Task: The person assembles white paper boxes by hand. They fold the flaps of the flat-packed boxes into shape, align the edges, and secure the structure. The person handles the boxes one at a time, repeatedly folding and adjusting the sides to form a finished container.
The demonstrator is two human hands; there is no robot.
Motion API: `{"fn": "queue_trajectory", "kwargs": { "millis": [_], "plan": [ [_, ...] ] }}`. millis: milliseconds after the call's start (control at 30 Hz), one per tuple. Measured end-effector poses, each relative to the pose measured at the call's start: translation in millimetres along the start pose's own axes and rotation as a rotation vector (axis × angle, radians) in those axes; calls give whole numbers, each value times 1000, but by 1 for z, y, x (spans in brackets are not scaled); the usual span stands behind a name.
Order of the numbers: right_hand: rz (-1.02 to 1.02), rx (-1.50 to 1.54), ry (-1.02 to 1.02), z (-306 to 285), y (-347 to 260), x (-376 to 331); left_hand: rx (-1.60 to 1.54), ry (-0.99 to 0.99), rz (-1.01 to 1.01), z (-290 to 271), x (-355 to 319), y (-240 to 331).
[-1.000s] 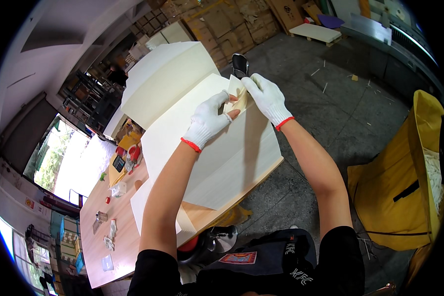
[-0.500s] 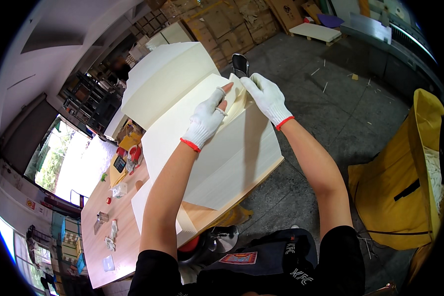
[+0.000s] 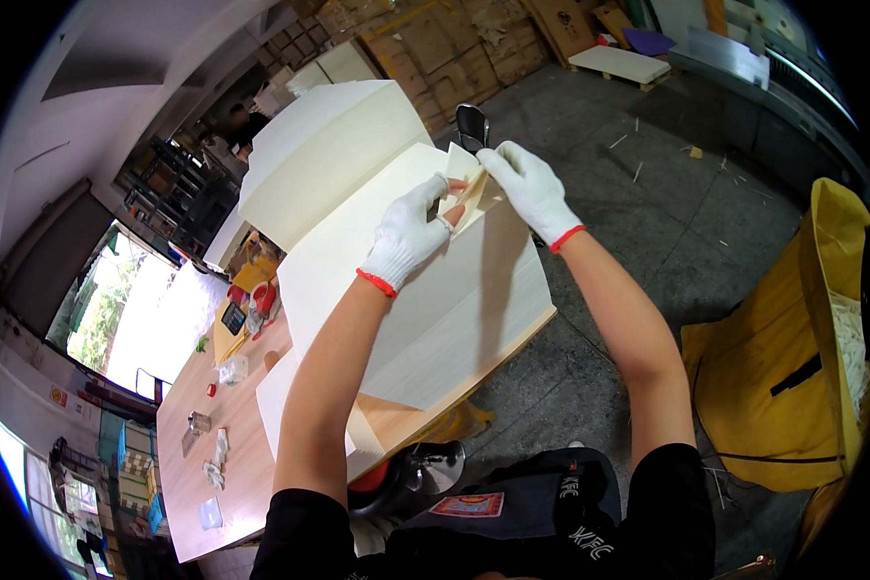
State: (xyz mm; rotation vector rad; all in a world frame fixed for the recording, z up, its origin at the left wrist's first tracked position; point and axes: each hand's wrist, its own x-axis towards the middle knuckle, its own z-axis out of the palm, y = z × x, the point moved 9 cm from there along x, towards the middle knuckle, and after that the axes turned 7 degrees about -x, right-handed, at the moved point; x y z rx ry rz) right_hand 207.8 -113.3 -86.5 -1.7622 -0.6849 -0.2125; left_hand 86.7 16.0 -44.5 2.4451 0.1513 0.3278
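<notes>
A tall stack of large white paper sheets rests on the wooden table in front of me. My right hand, in a white knit glove with a red cuff, pinches the lifted sheets by their far right corner. My left hand wears a similar glove with bare thumb and index tips. Its thumb and index finger are apart and reach against the raised edges from the left. How far those fingertips go between the sheets is hidden.
Another white paper pile stands just beyond. The wooden table holds a calculator, red tape dispenser and small metal tin. A yellow sack stands at right, a black stool past the stack, cardboard boxes behind.
My left hand has shifted slightly to the right, its fingertips now in among the lifted sheets. The corner flap stands more open. My right hand has moved slightly right, still pinching.
</notes>
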Motion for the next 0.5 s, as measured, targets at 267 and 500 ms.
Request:
{"fn": "queue_trajectory", "kwargs": {
  "millis": [267, 500],
  "plan": [
    [-512, -842, -112, -7, -26, -3, -138, 73, 87, -5, 1, -8],
    [-286, -515, -224, 6, -30, 15, -30, -17, 43, 1, 4, -10]
  ]
}}
